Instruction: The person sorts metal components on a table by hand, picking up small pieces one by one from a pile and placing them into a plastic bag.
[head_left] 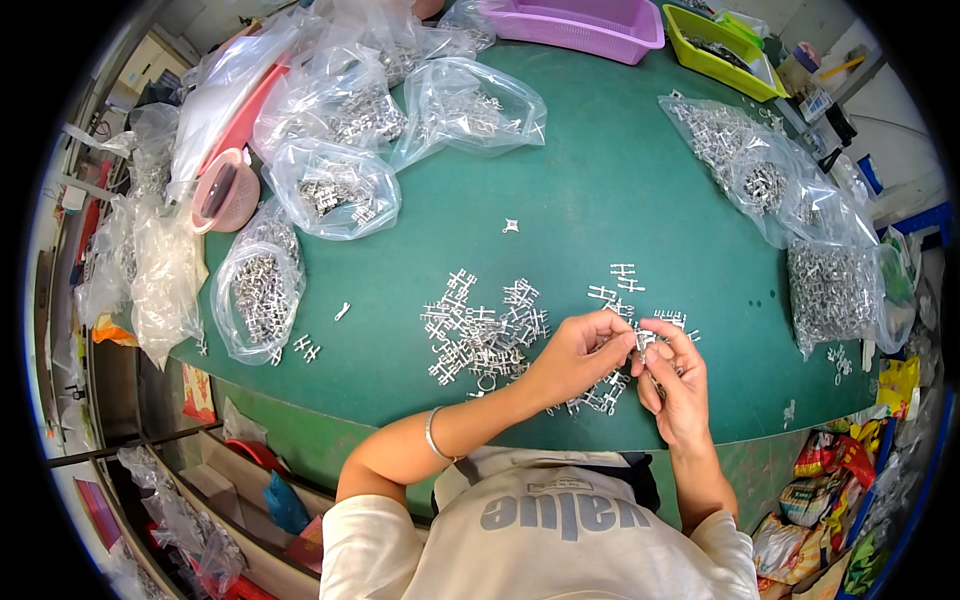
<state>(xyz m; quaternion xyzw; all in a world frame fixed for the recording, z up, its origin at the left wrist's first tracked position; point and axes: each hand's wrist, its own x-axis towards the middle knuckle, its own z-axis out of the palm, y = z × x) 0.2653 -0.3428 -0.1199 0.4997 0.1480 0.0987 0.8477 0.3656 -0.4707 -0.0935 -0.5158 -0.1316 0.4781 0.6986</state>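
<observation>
Both hands meet over the near side of the green table, right of the middle. My left hand (580,352) is closed, thumb and fingers pinching a small silver metal piece (643,341). My right hand (682,390) curls around the same piece from the other side, and more silver metal shows between its fingers. Beneath and beyond the hands lie loose silver metal pieces (622,271) with short crossbars. Left of my left hand spreads a larger heap of such pieces (480,335). The fingers partly hide the held piece's shape.
Clear plastic bags of silver pieces stand at left (262,285), far left (335,190) and right (832,290). A pink basket (228,195) sits by the left edge. Purple (580,28) and yellow-green (722,62) baskets stand at the back. A single piece (511,226) lies mid-table.
</observation>
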